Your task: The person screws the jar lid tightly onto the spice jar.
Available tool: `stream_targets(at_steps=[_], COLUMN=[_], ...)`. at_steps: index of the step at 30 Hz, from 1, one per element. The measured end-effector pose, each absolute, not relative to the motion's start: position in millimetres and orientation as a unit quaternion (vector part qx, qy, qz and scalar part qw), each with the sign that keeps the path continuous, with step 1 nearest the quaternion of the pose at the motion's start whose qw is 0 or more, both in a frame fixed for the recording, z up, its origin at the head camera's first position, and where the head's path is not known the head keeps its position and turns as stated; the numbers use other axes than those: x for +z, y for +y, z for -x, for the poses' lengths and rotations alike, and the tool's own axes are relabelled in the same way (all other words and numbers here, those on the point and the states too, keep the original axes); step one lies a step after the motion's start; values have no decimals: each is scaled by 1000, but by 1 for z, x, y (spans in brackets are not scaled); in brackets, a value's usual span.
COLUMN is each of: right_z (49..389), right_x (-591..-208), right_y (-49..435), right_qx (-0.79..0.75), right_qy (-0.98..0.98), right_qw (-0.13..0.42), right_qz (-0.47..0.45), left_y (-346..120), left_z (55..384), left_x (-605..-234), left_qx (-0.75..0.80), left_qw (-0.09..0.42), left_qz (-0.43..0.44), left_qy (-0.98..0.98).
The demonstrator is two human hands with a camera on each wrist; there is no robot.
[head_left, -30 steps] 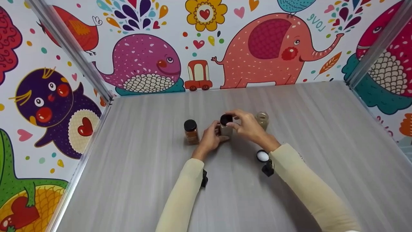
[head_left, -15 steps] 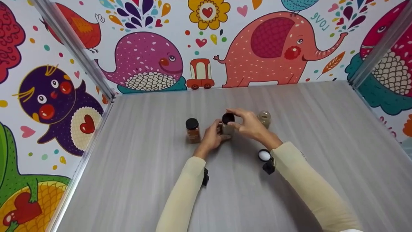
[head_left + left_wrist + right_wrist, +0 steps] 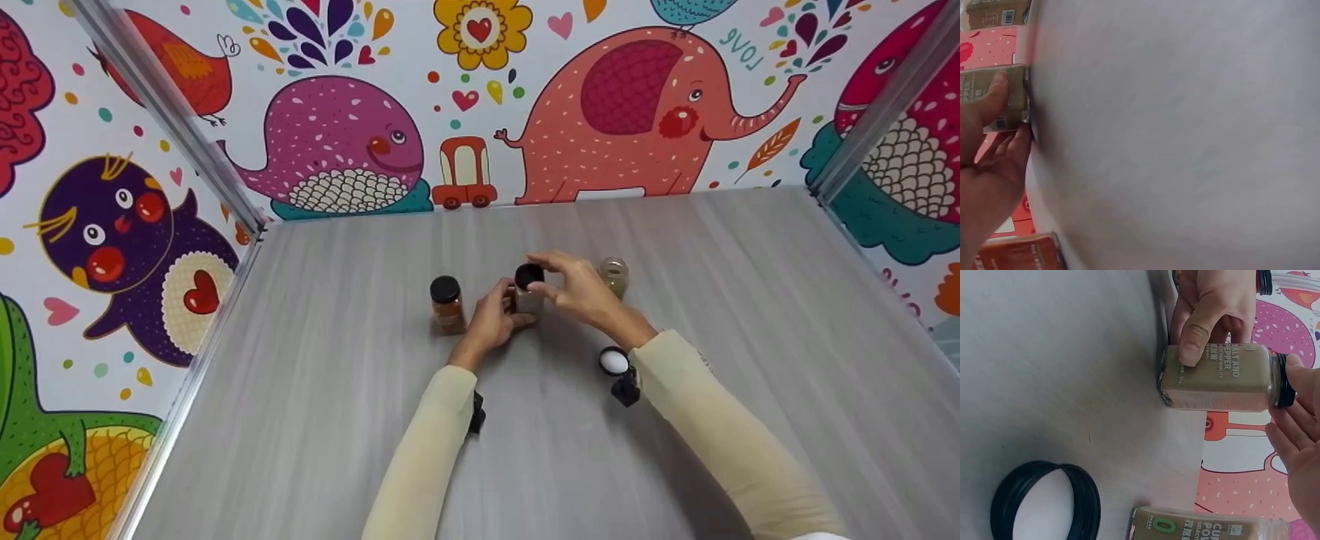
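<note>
A glass spice jar [image 3: 530, 303] labelled salt and pepper stands upright mid-table, topped by a black lid [image 3: 529, 274]. My left hand [image 3: 489, 322] grips its lower body, thumb across the label [image 3: 1229, 360] in the right wrist view. The thumb and fingers of my right hand [image 3: 586, 294] pinch the lid's rim. To the left is a jar of orange-brown spice [image 3: 448, 306] with its black lid on. Behind my right hand stands a lidless jar of greenish-brown powder [image 3: 615, 276]. A loose black lid [image 3: 614, 361] lies with its white inside up, near my right wrist.
The grey wood-grain table [image 3: 315, 390] is bordered at the back and sides by panels printed with cartoon animals, such as an elephant [image 3: 622, 120]. Metal posts [image 3: 169, 112] stand at the corners. A black wrist camera [image 3: 625, 391] sits beside the loose lid.
The head view shifts slightly. My left hand keeps its grip on the salt and pepper jar and my right hand stays on its lid; the other jars and loose lid have not moved.
</note>
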State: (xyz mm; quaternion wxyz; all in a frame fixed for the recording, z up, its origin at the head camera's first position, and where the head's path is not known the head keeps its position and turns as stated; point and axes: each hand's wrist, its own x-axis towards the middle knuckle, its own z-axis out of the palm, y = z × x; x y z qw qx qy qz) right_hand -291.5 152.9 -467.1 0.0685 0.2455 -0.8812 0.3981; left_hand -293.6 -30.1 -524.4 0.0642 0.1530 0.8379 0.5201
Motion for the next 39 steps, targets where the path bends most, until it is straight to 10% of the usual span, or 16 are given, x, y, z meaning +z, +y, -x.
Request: stream_targets(at_steps=[39], right_z=[291], right_x=[-465], right_y=[149], right_qx=[376], right_qy=[-893], right_qw=[79], right_qz=[-235], left_y=[-30], left_z=[294], left_x=[-523], left_qx=[500], left_qw=[66], left_qz=[-138], left_qy=[852])
